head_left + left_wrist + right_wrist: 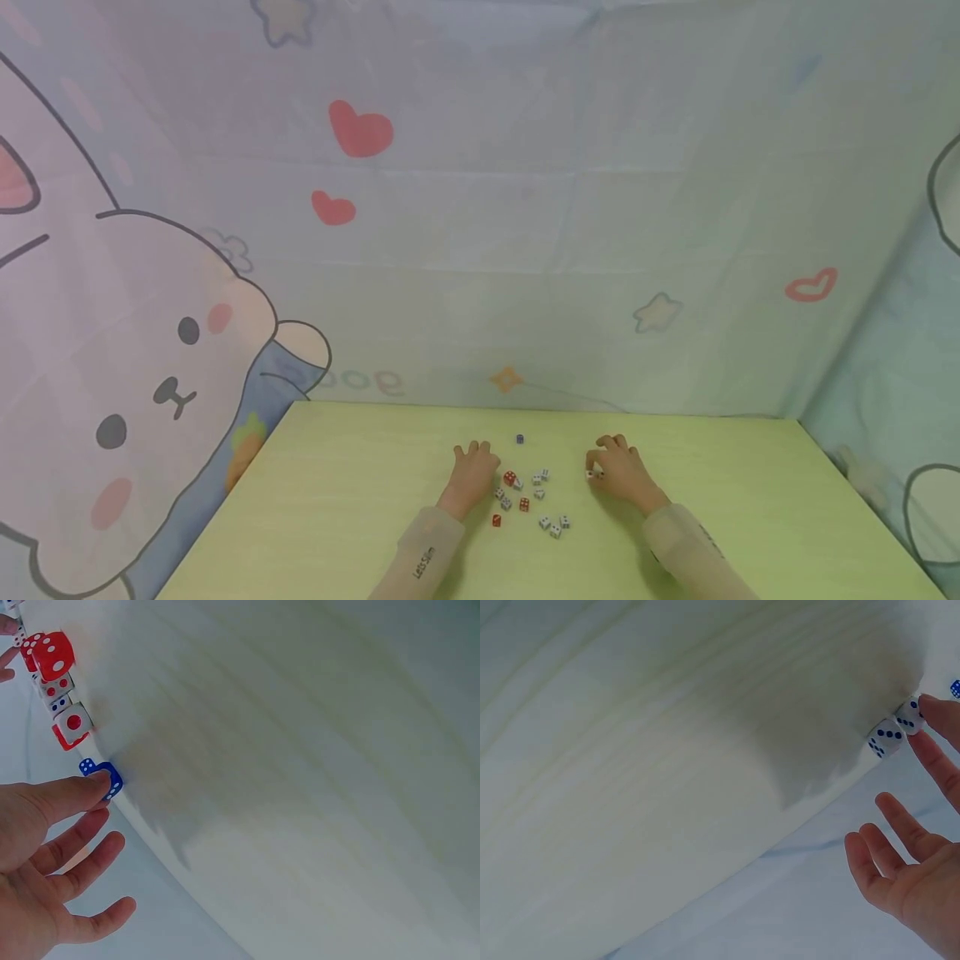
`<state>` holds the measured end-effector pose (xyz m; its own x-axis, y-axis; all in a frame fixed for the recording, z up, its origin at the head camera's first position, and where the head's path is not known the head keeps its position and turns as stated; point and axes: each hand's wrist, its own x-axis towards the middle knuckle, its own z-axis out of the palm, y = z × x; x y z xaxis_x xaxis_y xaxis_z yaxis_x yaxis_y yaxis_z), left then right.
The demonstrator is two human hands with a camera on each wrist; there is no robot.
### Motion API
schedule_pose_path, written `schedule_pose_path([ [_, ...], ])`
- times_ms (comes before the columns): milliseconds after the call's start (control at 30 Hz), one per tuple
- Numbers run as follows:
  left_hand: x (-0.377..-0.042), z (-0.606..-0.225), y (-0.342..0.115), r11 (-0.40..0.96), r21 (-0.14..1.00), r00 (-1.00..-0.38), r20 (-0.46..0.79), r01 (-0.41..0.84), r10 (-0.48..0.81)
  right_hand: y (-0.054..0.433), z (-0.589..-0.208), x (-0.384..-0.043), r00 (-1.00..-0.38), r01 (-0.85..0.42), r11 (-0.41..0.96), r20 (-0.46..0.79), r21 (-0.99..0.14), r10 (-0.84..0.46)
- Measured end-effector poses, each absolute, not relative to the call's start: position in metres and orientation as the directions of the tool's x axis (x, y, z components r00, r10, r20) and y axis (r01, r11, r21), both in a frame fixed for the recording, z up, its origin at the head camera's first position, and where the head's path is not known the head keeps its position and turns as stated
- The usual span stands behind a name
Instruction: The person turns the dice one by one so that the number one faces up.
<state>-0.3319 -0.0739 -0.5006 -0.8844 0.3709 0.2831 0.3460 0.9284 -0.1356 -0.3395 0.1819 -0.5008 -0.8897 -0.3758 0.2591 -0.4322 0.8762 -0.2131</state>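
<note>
In the left wrist view, my left hand pinches a blue die between thumb and forefinger, its other fingers spread apart. A smaller-looking blue die shows just past it. On the right of the table, my right hand pinches a white die with blue dots between thumb and forefinger. Right beside that one is another white die. Between the hands lie scattered dice: red ones such as the red die, and several white ones, including the white die nearest me.
The pale yellow-green table runs back to a hanging cloth printed with hearts, stars and a cartoon rabbit. A lone blue die sits toward the table's far edge, behind the group. Cloth also hangs along the right side.
</note>
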Motion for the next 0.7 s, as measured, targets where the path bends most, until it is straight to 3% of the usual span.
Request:
schedule_pose_path([
  [267,-0.334,-0.502,-0.074,0.927,-0.142,-0.884,0.278,0.348,0.375,0.164,-0.497,-0.342,-0.888,-0.446,0.853,0.259,-0.272,-0.381],
  [700,-0.336,-0.504,-0.073,0.930,-0.125,-0.883,0.292,0.344,0.366,0.129,-0.504,-0.347,-0.875,-0.470,0.842,0.262,-0.263,-0.407],
])
